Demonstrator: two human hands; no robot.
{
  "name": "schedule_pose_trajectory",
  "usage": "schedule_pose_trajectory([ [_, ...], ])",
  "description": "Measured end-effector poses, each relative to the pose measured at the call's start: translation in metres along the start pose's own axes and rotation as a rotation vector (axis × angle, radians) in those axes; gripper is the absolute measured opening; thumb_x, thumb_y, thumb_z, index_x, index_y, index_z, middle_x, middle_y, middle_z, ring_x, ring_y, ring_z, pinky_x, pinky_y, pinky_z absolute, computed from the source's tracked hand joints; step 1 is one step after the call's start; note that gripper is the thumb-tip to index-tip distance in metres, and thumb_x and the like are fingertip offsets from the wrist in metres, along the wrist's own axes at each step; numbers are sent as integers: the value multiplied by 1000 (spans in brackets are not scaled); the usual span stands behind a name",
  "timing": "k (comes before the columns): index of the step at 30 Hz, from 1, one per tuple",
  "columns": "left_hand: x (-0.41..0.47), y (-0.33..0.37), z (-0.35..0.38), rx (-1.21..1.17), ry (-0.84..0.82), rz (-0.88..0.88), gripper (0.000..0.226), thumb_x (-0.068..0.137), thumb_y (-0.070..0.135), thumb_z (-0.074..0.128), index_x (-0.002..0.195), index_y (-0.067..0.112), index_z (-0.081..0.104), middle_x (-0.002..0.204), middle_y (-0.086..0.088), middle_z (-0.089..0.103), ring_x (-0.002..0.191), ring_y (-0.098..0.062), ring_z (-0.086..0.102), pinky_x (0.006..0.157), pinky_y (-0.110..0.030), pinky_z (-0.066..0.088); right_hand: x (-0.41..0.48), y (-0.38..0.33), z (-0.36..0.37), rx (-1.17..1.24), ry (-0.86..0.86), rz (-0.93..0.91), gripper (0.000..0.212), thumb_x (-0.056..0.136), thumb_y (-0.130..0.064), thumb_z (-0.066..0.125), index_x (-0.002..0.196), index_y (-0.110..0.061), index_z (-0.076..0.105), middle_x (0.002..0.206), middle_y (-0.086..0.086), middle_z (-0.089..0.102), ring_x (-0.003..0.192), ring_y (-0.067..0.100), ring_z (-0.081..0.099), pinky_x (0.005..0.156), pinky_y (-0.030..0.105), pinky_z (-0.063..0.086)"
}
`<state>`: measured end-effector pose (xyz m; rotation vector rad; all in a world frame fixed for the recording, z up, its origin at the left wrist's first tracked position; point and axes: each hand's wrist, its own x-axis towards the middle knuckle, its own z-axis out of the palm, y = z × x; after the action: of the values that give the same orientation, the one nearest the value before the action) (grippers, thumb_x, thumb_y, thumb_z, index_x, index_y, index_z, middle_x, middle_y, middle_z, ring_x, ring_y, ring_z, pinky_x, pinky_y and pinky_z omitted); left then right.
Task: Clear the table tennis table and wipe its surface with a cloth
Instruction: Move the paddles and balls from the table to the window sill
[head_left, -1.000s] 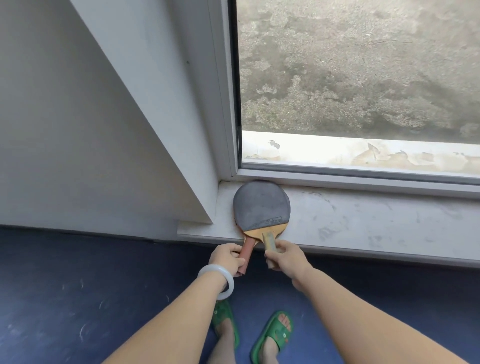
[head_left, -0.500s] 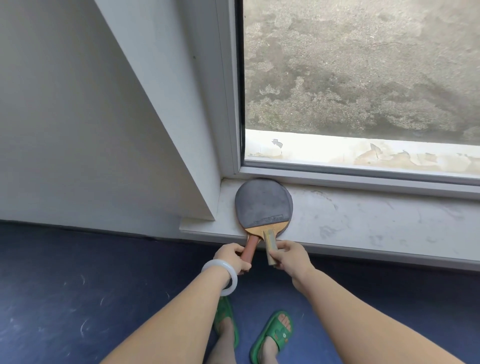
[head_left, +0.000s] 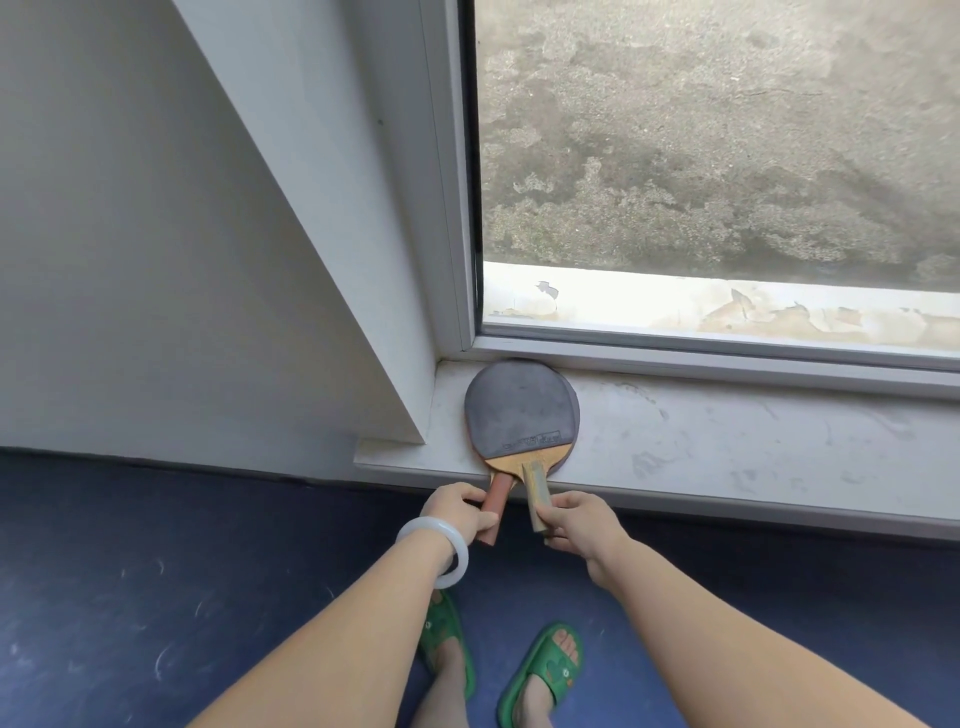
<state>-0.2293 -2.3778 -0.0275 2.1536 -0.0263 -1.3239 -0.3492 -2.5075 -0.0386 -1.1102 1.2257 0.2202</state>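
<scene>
Both paddles (head_left: 521, 410) on sill (head_left: 727, 441): left hand (head_left: 457, 512) clasps red handle (head_left: 496, 501), right hand (head_left: 582, 525) pale handle (head_left: 536, 493)

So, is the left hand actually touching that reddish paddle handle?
Touching. The head view shows the left hand gripping the reddish handle, no gap between them.

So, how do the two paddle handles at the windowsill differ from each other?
Colour: the left handle is reddish-brown, the right handle pale wood. Hold: the left hand grips the left handle, the right hand pinches the right handle. Pose: the left handle slants leftward, the right handle runs almost straight toward the person. Both stick out past the windowsill edge.
</scene>
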Motion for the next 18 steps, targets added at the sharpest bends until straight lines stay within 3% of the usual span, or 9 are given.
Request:
schedule_pose_trajectory([
  [3,-1,-2,1,0,-38,-31,35,87,10,70,120,18,61,101,-7,70,91,-26,70,82,-43,59,-1,1,3,-10,1,10,7,93,-7,64,100,-8,62,94,12,67,77,20,63,63,25,54],
  [6,-4,-3,2,-142,-94,-86,39,89,1,66,125,12,58,100,-14,68,87,-27,69,77,-39,61,0,1,6,-20,-6,10,11,95,-6,61,105,-7,63,96,13,67,81,21,63,63,26,55],
  [11,1,-8,-11,-260,21,-108,40,88,-12,61,125,3,61,102,-14,63,92,-30,66,67,-30,60,-1,-4,15,-19,-56,22,10,94,-5,61,100,-13,61,95,12,68,80,22,63,70,29,55],
  [18,-1,-12,-22,-313,48,-86,39,88,-12,60,122,7,64,111,-16,65,102,-32,65,74,-33,60,-3,-8,31,-11,-22,7,17,92,3,60,92,-14,59,95,14,66,83,25,63,69,28,54],
])
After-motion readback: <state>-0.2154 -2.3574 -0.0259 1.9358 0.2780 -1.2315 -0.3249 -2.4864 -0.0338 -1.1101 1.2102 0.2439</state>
